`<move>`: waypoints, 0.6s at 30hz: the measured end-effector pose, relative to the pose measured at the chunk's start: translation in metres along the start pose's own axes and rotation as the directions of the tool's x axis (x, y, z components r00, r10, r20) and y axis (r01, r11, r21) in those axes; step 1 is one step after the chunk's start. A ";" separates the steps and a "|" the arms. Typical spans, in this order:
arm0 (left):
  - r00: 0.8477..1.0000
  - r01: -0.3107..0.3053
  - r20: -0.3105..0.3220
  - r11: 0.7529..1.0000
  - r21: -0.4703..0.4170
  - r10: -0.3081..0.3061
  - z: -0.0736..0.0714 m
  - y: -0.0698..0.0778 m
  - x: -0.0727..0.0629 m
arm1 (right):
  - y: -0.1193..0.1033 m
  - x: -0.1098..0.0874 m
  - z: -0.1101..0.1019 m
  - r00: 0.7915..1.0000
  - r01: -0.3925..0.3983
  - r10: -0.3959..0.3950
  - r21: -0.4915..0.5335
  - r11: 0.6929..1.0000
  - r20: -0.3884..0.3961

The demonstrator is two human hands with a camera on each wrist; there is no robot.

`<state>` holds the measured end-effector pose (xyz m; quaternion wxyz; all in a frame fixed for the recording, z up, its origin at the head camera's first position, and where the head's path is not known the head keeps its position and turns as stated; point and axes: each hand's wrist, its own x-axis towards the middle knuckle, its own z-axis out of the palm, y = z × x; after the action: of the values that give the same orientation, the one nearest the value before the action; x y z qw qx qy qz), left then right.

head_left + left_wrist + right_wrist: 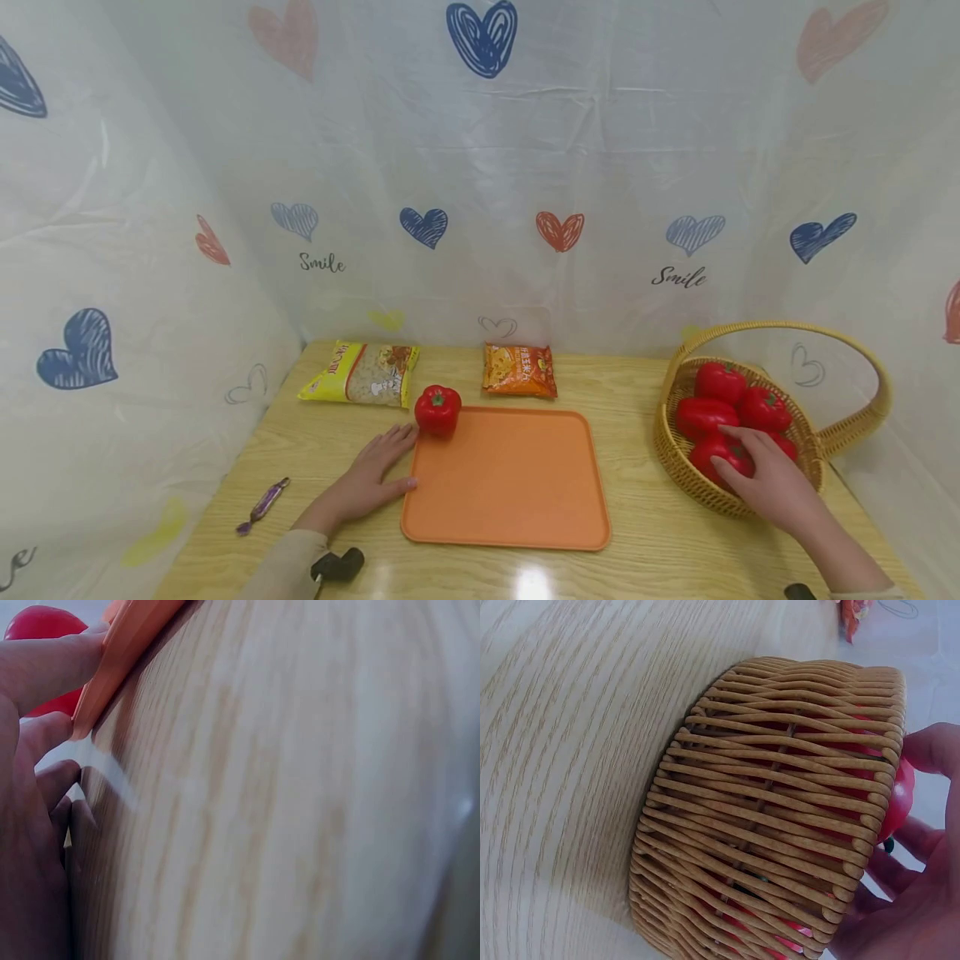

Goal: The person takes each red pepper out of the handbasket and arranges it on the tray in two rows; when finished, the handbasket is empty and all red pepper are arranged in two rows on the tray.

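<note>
My left hand [369, 477] rests at the left edge of an orange tray [510, 479], fingers extended and the thumb touching its rim. A red bell pepper [437, 408] sits at the tray's far left corner, just beyond those fingertips. Over on the right, my right hand [776, 487] reaches into a wicker basket [675, 468] and grips a red bell pepper [711, 457] between thumb and fingers. Several more red peppers [720, 383] lie around it. In the right wrist view, the gripped pepper [902, 796] shows above the basket rim, its lower part hidden by the weave.
Behind the tray lie a yellow bag [367, 375] and an orange snack packet [519, 371]. A purple wrapped candy [264, 505] is near the left table edge. The basket's tall handle [873, 412] arches to the right. A heart-patterned curtain [480, 167] encloses the table.
</note>
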<state>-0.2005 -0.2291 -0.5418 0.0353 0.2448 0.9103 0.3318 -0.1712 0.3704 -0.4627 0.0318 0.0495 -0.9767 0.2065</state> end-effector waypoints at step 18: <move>1.000 -0.010 -0.004 1.000 -0.006 0.010 -0.001 0.000 0.001 | -0.005 -0.002 0.003 0.999 0.034 -0.033 0.037 0.999 -0.029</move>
<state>-0.2012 -0.2294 -0.5405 0.0327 0.2486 0.9081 0.3354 -0.1689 0.3651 -0.4640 0.0483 0.0634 -0.9711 0.2251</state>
